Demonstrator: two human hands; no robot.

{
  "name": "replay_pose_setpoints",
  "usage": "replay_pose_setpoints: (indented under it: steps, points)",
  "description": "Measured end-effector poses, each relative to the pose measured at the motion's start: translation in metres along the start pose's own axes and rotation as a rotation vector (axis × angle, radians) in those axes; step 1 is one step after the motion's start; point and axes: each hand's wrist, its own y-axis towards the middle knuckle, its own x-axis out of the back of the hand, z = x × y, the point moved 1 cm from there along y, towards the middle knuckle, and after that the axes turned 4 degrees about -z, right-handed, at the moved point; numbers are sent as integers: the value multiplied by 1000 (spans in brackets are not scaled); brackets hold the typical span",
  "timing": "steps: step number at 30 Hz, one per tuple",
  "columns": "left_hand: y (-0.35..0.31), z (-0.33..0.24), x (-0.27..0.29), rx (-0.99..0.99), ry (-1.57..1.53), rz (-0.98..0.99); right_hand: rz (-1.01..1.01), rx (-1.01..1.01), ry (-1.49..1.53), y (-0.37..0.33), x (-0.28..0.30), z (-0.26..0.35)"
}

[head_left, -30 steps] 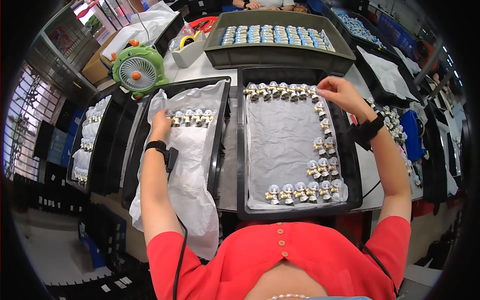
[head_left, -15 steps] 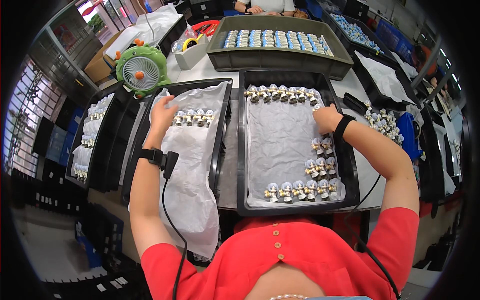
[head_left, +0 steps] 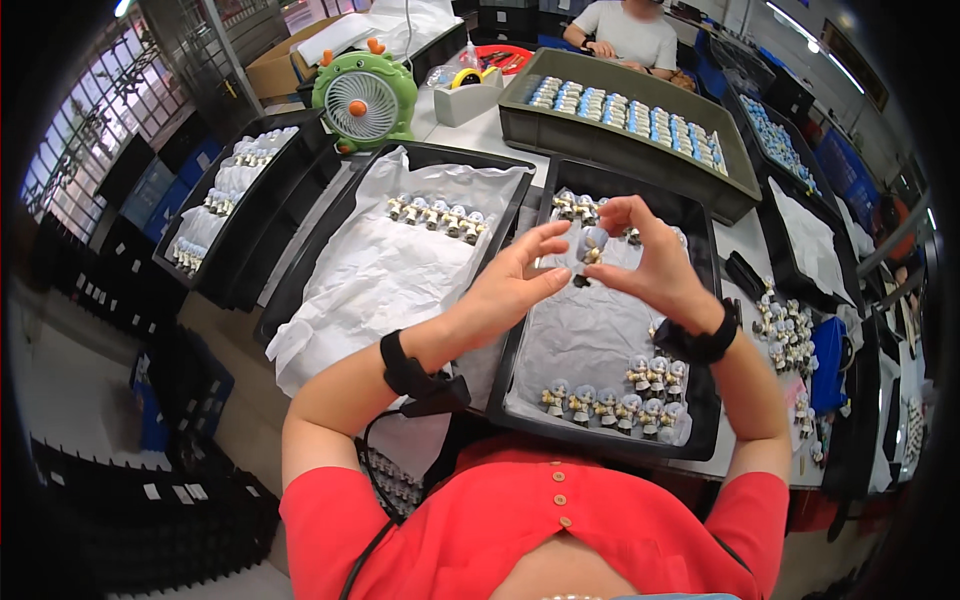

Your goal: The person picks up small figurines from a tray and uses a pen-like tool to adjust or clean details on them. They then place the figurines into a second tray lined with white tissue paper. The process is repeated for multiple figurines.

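Note:
Above the black tray on the right, my right hand pinches a small figurine with pale hair between thumb and fingers. Facing it from the left is my left hand, its fingers apart and nothing plainly held. White paper lines this tray. Along its near edge stands a row of figurines, with more behind at the right. My hands partly hide the far row. In the left tray, several figurines form one row on crumpled white paper.
A green fan and a tape dispenser stand behind the left tray. An olive bin holds blue-and-white pieces. Loose figurines lie by a blue object at right. A person sits across the table.
My left hand has left the left tray's row and moved right. My right hand has moved leftward from the right tray's side and now holds a figurine up. The view has swung.

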Motion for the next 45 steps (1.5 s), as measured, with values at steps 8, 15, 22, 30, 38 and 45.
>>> replay_pose_setpoints:
  steps: [8, 15, 22, 30, 38, 45]
  points:
    - [-2, 13, -3, 78, -70, -50, -100, 56, 159, -18, -38, -13]
    - [5, 24, 3, 120, -210, -33, -19, 111, 142, -28, -43, -22]
    - [5, 27, 0, 79, -171, -71, -20, 57, 192, -34, -52, -25]
    - [4, 33, -2, -25, -43, -126, 31, -101, 318, -40, -61, -33]
    - [7, 39, 1, 29, -19, -175, 82, -158, 307, -40, -63, -36]
    - [8, 43, 2, 42, -12, -192, 115, -200, 350, -42, -66, -40]
